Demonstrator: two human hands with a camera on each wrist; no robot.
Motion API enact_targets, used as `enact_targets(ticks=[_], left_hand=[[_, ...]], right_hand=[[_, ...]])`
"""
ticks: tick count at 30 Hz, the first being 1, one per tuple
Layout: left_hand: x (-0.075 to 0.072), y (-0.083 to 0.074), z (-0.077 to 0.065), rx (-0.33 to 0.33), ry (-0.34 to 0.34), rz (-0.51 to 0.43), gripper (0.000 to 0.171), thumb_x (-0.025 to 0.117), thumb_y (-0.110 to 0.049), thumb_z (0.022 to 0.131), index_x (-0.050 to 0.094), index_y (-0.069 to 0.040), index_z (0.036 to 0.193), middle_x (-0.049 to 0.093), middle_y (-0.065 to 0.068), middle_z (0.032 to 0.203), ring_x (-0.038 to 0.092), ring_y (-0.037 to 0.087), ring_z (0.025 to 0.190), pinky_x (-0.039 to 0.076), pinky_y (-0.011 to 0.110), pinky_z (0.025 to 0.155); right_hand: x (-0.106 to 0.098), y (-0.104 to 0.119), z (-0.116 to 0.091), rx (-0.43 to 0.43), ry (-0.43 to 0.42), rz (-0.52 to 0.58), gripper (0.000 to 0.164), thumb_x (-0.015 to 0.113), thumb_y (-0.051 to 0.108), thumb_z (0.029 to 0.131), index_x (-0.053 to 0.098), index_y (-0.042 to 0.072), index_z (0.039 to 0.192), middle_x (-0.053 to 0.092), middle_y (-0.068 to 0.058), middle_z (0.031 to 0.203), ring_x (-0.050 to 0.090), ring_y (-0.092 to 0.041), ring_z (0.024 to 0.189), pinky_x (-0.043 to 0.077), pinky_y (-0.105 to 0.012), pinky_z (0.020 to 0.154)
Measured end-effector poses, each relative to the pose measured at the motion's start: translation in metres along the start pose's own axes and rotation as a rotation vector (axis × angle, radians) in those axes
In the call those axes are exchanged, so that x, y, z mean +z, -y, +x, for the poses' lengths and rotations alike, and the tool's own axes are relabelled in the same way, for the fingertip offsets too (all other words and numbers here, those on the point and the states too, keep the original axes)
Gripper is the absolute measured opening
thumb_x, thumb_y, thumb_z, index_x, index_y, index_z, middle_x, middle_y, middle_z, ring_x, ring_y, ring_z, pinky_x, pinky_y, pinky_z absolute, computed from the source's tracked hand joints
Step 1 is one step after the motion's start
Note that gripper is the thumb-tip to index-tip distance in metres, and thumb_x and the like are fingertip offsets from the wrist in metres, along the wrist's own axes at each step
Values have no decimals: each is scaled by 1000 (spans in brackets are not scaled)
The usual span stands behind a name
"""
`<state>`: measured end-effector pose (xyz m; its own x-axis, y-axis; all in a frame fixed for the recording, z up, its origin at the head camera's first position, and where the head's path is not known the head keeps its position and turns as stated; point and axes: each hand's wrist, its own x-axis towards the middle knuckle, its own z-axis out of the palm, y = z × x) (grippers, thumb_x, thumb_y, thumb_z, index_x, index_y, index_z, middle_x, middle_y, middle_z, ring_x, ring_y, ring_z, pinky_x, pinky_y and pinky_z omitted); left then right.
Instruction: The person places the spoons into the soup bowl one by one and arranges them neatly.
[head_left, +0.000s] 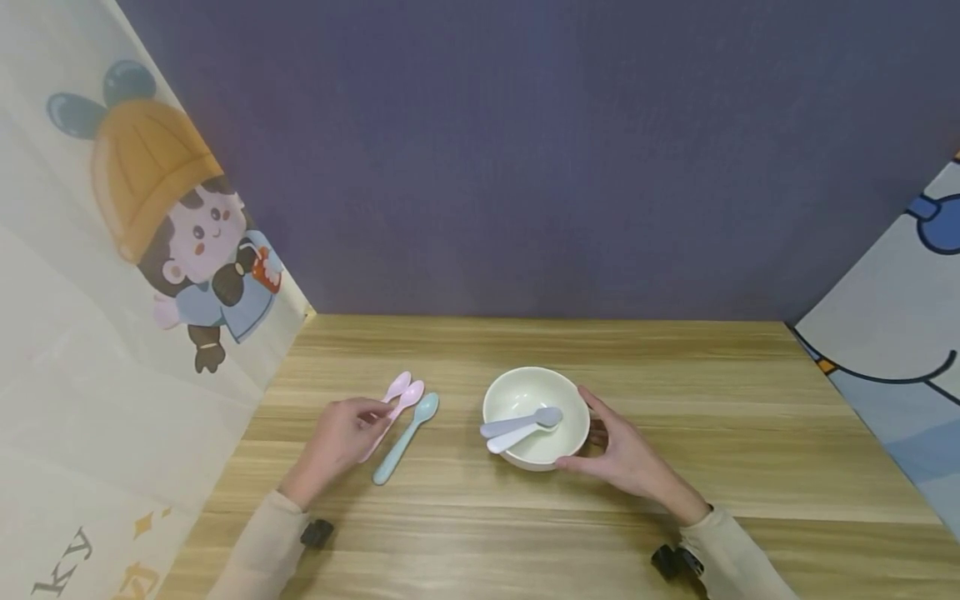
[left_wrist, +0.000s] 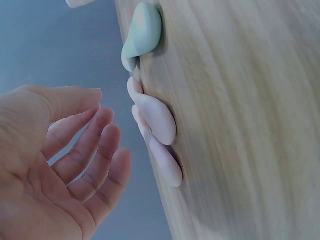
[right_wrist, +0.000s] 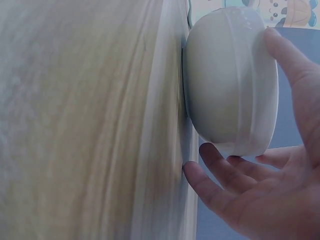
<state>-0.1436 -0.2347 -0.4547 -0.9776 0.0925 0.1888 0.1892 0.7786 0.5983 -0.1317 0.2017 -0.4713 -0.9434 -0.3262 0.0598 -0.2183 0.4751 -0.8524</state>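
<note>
My left hand (head_left: 341,437) hovers over two pink spoons lying side by side, the left one (head_left: 398,385) and the right one (head_left: 412,393). In the left wrist view its thumb comes near the fingertips, with nothing between them and both spoons on the table. Just to the right lies a pale green spoon (head_left: 406,439). A white bowl (head_left: 536,377) stands upright on the table; a lavender spoon (head_left: 520,422) and a white spoon (head_left: 512,439) lean in it, handles over its left rim. My right hand (head_left: 626,454) holds the bowl's right side, thumb at the near rim.
A wood-grain table (head_left: 465,533) runs back to a dark blue panel (head_left: 525,167). On the left rises a white sheet (head_left: 90,433) with a cartoon figure, and another printed sheet (head_left: 885,333) borders the right side.
</note>
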Motion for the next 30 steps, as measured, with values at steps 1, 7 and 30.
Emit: enact_targets(ticks=[1,7,30], left_hand=[[0,1,0,-2,2,2,15,80,-11,93,84,-9,107,82,8,95,77,19,80,63,38,76],[-3,6,1,-19,19,28,17,79,-13,94,83,-7,109,82,10,99,77,23,87,63,41,79],[-5,14,2,-141,-6,42,24,79,-20,92,82,-3,109,83,11,97,78,24,86,62,39,76]], right_hand=[[0,0,0,1,0,1,122,98,32,76,23,-3,167,51,-31,155,66,-42,129,58,-39,105],[0,-1,0,-3,0,-3,122,98,33,77,23,-3,167,50,-31,157,66,-41,130,58,-39,105],[-1,-3,1,-34,-1,-16,121,98,34,77,26,-5,166,49,-30,158,66,-44,129,57,-43,106]])
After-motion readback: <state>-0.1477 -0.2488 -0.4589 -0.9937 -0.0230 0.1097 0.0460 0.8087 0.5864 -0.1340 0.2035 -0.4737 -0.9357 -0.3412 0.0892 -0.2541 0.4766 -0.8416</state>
